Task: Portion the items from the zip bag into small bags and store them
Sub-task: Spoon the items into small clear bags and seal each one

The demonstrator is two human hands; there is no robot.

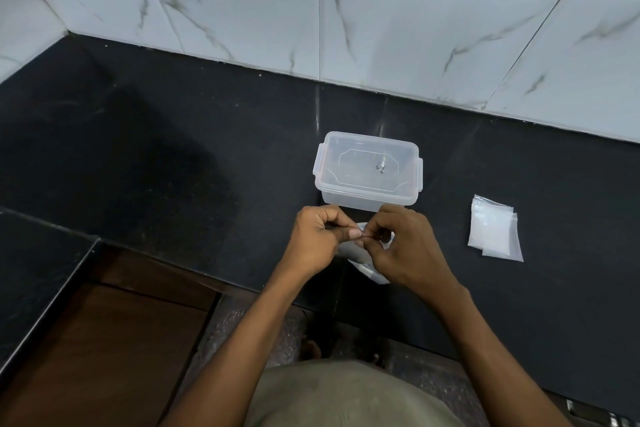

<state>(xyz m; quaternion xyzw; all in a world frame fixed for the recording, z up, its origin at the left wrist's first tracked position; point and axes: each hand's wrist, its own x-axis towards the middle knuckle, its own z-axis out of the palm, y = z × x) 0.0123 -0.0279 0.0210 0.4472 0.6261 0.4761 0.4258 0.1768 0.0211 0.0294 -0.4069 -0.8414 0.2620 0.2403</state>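
Observation:
My left hand (pixel 317 239) and my right hand (pixel 405 246) meet just in front of a clear plastic box (pixel 367 172). Both pinch the top edge of a clear zip bag (pixel 363 262), which hangs below and between them, mostly hidden by my fingers. The box stands on the black counter with its lid on; a few small dark items show through it. A small stack of empty little clear bags (pixel 493 227) lies flat on the counter to the right of my hands.
The black counter (pixel 173 149) meets a white marble-tiled wall (pixel 346 28) at the back. A lower black ledge (pixel 38 270) and brown wood lie at the left. The counter's front edge runs under my forearms.

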